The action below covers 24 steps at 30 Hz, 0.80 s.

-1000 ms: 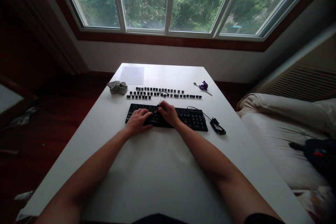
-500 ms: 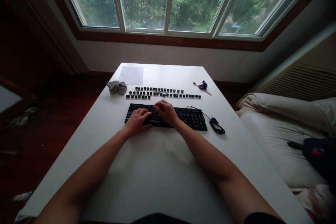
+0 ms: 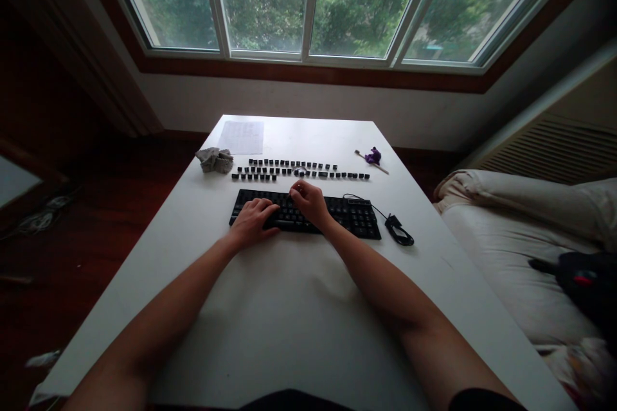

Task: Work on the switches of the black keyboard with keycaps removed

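A black keyboard (image 3: 364,221) lies across the middle of the white table. My left hand (image 3: 251,221) rests on its left part, fingers stretched over the keys and thumb along the near edge. Above the keys just right of it, my right hand (image 3: 308,201) is pinched together; whatever sits between its fingertips is too small to make out. Beyond the keyboard, several loose black keycaps (image 3: 322,174) stand in rows. Among them lies a small pale loop-shaped thing (image 3: 299,171). My hands hide part of the keys.
A grey cloth (image 3: 214,160) lies crumpled at the left edge, near a sheet of paper (image 3: 241,137). On the right are a purple cloth (image 3: 373,156), a thin brush (image 3: 378,167) and the keyboard's bundled cable (image 3: 399,231). A bed or couch (image 3: 501,250) stands beside the table.
My right hand has shifted slightly to the right and up over the keys, its fingers still pinched. My left hand stays in the same place.
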Available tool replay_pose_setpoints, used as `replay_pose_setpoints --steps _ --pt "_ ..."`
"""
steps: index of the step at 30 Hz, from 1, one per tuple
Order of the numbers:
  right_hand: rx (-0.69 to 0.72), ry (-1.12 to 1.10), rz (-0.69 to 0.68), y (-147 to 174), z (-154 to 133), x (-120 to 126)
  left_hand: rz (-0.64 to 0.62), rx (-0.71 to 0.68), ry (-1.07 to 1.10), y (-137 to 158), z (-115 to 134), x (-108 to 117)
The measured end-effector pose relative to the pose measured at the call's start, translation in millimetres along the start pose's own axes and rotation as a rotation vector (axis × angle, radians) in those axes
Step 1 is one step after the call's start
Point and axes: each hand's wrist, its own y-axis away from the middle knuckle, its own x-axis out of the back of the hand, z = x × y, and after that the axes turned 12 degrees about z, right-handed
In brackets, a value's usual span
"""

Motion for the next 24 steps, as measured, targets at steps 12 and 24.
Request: replay_pose_setpoints --steps 12,24 --pt "-0.068 -0.078 0.198 3.3 7.1 -1.6 0.006 0.038 0.039 -1.3 3.1 2.8" --pt "-0.027 -0.245 0.046 10.7 -6.9 -6.4 0.175 0.240 0.234 -10.6 9.2 -5.0"
